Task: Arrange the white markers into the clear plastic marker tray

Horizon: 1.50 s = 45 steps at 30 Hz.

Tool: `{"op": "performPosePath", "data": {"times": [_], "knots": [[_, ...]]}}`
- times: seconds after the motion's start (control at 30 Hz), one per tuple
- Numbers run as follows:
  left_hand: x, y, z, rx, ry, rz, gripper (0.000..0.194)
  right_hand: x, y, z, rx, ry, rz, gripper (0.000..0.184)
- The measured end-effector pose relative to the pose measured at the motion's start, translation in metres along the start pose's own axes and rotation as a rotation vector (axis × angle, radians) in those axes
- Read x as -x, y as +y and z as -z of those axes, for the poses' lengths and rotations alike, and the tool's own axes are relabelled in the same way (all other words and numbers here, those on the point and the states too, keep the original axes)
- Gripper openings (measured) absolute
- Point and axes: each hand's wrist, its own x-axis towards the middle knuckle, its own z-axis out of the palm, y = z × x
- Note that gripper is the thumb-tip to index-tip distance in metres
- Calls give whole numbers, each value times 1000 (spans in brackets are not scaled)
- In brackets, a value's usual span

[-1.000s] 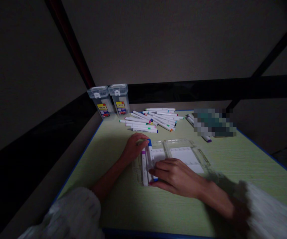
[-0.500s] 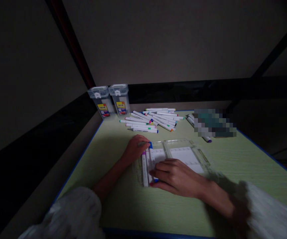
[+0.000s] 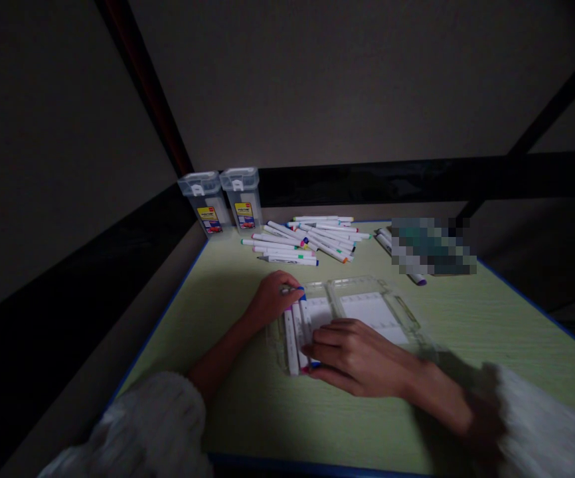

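Note:
A clear plastic case [image 3: 362,284] lies opened out flat on the table, with white inserts inside. In its left half, several white markers lie side by side, including a purple-ended marker [image 3: 291,342] and a blue-ended marker [image 3: 305,317]. At the far end of the blue-ended marker is my left hand [image 3: 275,297], closed with its fingers on the blue tip. My right hand [image 3: 350,355] is curled over the near end of the same marker, fingers closed, and hides part of the case. The marker lies in the case under both hands.
Loose white markers [image 3: 312,239] with coloured ends lie in a pile beyond the case. Two clear lidded containers [image 3: 240,199] stand at the back left. To the right, a purple-ended marker [image 3: 419,279] lies beside a blurred-out flat item [image 3: 431,245]. The table [image 3: 247,411] has blue edges.
Both hands stay at the blue-ended marker with hardly any movement. The whole view has shifted very slightly.

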Motion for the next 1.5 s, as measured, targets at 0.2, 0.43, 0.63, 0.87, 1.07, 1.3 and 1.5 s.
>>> {"op": "performPosePath", "data": {"times": [0.2, 0.43, 0.63, 0.87, 1.07, 1.3, 1.5], "knots": [[0, -2, 0, -13, -2, -6, 2, 0, 1, 0, 4, -11, 15, 30], [1, -3, 1, -17, -10, -7, 5, 4, 6, 3, 73, -15, 53, 36], [1, -1, 1, -11, -10, 3, 5, 10, 13, 4, 97, -25, 48, 47], [0, -5, 0, -11, -14, -2, 5, 10, 12, 4, 91, -87, 15, 47], [0, -4, 2, -15, -34, 0, 4, 9, 11, 6, 64, -110, -6, 45], [0, -4, 2, -18, -31, -7, 6, 9, 9, 7, 13, -150, -36, 43], [0, -4, 0, -47, -31, -9, 5, 9, 10, 4, -1, -138, -34, 43]]}}
